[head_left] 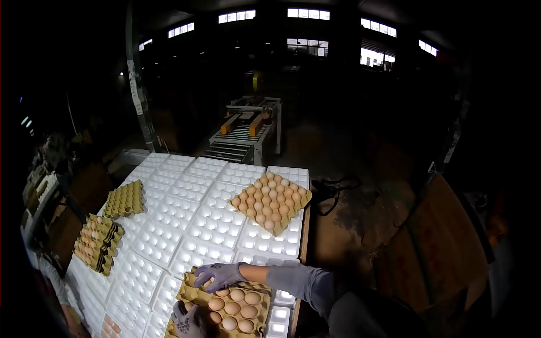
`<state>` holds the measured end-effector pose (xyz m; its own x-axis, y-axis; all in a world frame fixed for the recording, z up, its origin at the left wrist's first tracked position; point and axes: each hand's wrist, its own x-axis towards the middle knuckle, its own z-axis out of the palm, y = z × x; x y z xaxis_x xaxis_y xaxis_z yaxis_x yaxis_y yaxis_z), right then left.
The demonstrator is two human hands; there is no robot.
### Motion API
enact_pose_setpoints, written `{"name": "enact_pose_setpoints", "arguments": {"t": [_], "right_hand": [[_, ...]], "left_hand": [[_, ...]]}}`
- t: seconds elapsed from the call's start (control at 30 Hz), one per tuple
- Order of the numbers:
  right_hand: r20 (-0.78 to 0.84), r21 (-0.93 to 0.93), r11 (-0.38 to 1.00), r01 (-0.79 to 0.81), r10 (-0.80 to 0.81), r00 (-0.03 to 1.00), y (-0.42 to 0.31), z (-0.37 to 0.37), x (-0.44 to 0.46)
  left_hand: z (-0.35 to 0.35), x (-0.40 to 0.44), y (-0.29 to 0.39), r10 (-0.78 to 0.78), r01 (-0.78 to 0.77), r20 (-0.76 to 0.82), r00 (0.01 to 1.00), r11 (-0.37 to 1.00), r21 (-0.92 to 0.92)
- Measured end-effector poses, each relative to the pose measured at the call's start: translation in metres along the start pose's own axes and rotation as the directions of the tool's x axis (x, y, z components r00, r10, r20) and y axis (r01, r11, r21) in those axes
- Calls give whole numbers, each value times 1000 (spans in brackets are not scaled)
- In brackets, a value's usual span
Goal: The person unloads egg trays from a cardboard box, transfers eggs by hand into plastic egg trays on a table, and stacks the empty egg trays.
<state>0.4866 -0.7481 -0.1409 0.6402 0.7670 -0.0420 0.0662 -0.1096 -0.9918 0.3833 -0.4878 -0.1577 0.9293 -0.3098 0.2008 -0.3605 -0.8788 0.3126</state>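
Note:
A yellowish pulp tray (260, 312) lies at the near edge of the table, with several brown eggs (232, 308) in its right part and bare cups at its upper left. My right hand (218, 276), in a grey-purple glove, curls over an egg at the tray's far side. My left hand (189, 322), gloved too, is at the tray's left side with its fingers bent round an egg. Beneath the tray spread many white plastic trays (217, 225) with empty egg-shaped hollows.
A full egg tray (271, 201) sits at the table's far right. Stacked trays with eggs (97, 243) and an empty pulp tray (125, 199) lie at the left. Beyond stands a roller conveyor (239, 135). Brown cartons (434, 248) are at the right; another person's arm (53, 281) shows at far left.

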Motion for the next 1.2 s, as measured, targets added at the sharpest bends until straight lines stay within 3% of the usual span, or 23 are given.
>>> {"name": "enact_pose_setpoints", "arguments": {"t": [0.03, 0.07, 0.13, 0.17, 0.23, 0.33, 0.37, 0.43, 0.47, 0.53, 0.6, 0.63, 0.73, 0.77, 0.83, 0.9, 0.93, 0.97, 1.03, 1.07, 1.1, 1.17, 1.2], "right_hand": [[18, -733, 673, -95, 160, 987, -51, 15, -3], [35, -885, 454, -106, 292, 956, -72, 33, 0], [68, -997, -5, 79, 453, 889, -75, 63, 21], [55, -996, -36, 86, 521, 852, -79, 68, 28], [98, -994, -11, 110, 373, 923, -60, 61, 22], [40, -998, -32, 63, 470, 882, -83, 68, 33], [43, -999, -7, 52, 448, 893, -81, 61, 36], [30, -988, 152, -19, 313, 949, -94, 52, 44], [72, -989, 142, 29, 308, 949, -102, 63, 59], [53, -872, 487, 47, -2, 999, -108, 83, 72], [115, -746, 656, 117, -46, 992, -119, 150, 97], [218, -764, 593, 254, -133, 967, -105, 179, 111], [332, -885, 364, 290, 56, 942, -72, 269, 148], [342, -929, 189, 318, 111, 933, -53, 289, 162], [300, -952, 148, 267, 291, 908, -42, 304, 181], [250, -924, 323, 203, 110, 962, -19, 299, 201], [266, -933, 277, 228, 110, 958, -23, 301, 208], [275, -955, 182, 234, 248, 929, -21, 302, 219], [301, -938, 251, 240, 242, 923, -21, 306, 240], [258, -862, 431, 267, -80, 963, -14, 307, 250], [238, -780, 547, 303, -188, 953, -8, 306, 263], [440, -861, 268, 433, -38, 897, 6, 297, 274], [484, -863, 180, 473, 24, 874, 15, 295, 273]], "left_hand": [[-37, 5, 43, -148, 120, 186, 971, 981, 155], [-42, 3, 58, -131, 84, 201, 971, 971, 225], [-13, -11, 55, -151, 99, 136, 979, 939, 330], [-25, -7, 66, -227, 171, 191, 955, 948, 270], [-34, -6, 72, -231, 189, 169, 958, 954, 233], [-10, 3, 70, -262, 234, 135, 956, 954, 188], [-19, -1, 66, -269, 249, 184, 945, 960, 124], [-22, -26, 53, -362, 351, -6, 932, 908, -230], [-30, -42, 44, -402, 385, -30, 915, 893, -232], [-42, -93, 30, -546, 370, -384, 745, 816, -444], [-57, -148, 11, -699, 532, -423, 577, 714, -455], [-55, -171, -1, -759, 649, -419, 498, 647, -401], [-42, -227, -33, -885, 869, -380, 270, 394, -298], [-44, -235, -42, -931, 905, -307, 198, 293, -307], [-29, -254, -66, -942, 946, -284, 181, 246, -211], [-30, -262, -73, -941, 940, -277, 196, 261, -219], [-26, -266, -74, -919, 936, -323, 226, 297, -189], [-26, -270, -73, -927, 940, -311, 211, 280, -197], [-33, -279, -80, -924, 817, -344, 166, 324, -477], [-34, -280, -85, -852, 789, -510, 118, 392, -473], [-36, -282, -97, -852, 789, -513, 104, 385, -479], [-38, -287, -123, -869, 774, -470, 154, 402, -490], [-29, -288, -144, -882, 859, -386, 271, 402, -316]]}}
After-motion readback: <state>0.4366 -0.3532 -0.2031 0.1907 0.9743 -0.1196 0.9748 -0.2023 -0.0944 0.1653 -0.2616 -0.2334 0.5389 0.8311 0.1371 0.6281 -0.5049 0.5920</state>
